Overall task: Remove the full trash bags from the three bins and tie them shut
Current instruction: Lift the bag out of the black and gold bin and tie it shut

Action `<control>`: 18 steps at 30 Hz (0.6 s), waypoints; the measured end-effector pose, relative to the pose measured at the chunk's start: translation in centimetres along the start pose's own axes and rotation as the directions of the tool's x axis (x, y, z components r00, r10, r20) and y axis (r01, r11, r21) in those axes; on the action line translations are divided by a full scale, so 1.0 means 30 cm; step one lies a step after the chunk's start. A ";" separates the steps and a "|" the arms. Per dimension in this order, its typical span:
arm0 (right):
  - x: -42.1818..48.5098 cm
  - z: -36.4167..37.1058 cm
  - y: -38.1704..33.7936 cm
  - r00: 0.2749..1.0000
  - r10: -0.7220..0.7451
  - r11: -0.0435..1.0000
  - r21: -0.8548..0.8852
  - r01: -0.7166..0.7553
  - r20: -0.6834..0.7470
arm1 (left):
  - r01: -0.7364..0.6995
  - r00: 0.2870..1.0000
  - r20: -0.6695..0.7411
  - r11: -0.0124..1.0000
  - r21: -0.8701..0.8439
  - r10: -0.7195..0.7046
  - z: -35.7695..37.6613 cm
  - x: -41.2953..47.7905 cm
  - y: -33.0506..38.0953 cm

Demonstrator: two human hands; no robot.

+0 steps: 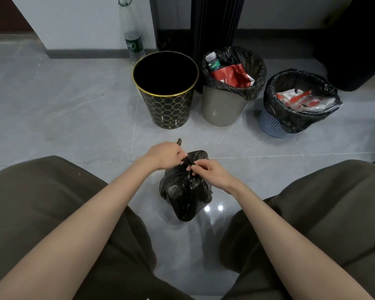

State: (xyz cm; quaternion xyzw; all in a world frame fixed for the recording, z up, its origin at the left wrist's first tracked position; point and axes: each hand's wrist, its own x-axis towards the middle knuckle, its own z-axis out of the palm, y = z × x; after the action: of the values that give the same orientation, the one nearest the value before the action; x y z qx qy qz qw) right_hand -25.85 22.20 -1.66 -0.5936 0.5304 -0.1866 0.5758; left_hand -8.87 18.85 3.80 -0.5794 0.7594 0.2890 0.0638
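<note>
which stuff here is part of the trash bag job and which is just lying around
Job:
floor bag, gripped at its neck by left hand and right hand
black bin, no bag in it
grey bin and its full bag
blue bin and its full bag

Lying about:
bottles by the wall

The person wears loose trousers of a dark olive-brown cloth, seen over the left leg [52,202] and the right leg [325,204]. The fabric is matte and plain, and it lies in broad, soft folds with shallow creases across both legs. A tiny pale speck shows on the cloth of the left leg. Both forearms, the left forearm [91,215] and the right forearm [275,219], are bare from the picture's edge to the wrist. The left hand [167,155] and the right hand [213,173] are bare as well.
</note>
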 end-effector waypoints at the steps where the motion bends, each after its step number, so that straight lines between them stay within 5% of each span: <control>1: 0.001 0.004 0.011 1.000 -0.011 1.000 -0.019 0.011 -0.001 | 0.110 0.993 0.068 0.949 -0.295 -0.094 -0.004 -0.001 -0.002; 3: 0.005 0.011 0.030 0.999 -0.030 0.999 -0.039 0.029 -0.031 | 0.320 0.946 0.214 0.603 -0.731 -0.244 0.009 -0.002 0.003; 5: 0.007 0.015 0.036 0.997 -0.044 0.997 -0.068 0.040 -0.059 | 0.378 0.915 0.315 0.263 -0.888 -0.254 0.041 0.003 0.001; 7: 0.009 0.014 0.040 0.996 -0.039 0.997 -0.074 0.033 -0.074 | 0.337 0.924 0.302 0.125 -0.933 -0.235 0.074 0.005 0.012; 8: 0.010 0.013 0.044 0.996 -0.034 0.997 -0.067 0.029 -0.080 | 0.288 0.936 0.241 0.164 -0.943 -0.258 0.091 0.007 0.016; 10: 0.010 0.012 0.050 0.995 -0.028 0.998 -0.049 0.024 -0.091 | 0.169 0.951 0.019 0.470 -0.866 -0.307 0.115 0.009 0.013; 12: 0.014 0.012 0.057 0.994 -0.022 0.999 -0.029 0.019 -0.108 | 0.076 0.946 -0.241 0.872 -0.483 -0.216 0.126 0.011 -0.009; 13: 0.015 0.013 0.059 0.993 -0.023 0.999 -0.027 0.020 -0.115 | 0.067 0.947 -0.296 0.979 -0.194 -0.124 0.123 0.002 -0.012; 16: 0.020 0.016 0.065 0.992 -0.027 0.999 -0.030 0.024 -0.127 | -0.012 0.938 -0.302 0.885 0.465 0.171 0.112 -0.021 0.008; 18: 0.020 0.017 0.067 0.990 -0.037 0.998 -0.047 0.031 -0.135 | -0.048 0.943 -0.267 0.872 0.487 0.201 0.125 -0.026 0.030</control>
State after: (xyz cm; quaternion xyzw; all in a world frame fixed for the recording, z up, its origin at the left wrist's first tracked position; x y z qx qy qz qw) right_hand -26.03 22.39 -3.80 -0.6012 0.5621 -0.2245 0.5217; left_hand -10.33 21.56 1.38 -0.5335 0.8433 0.0040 0.0647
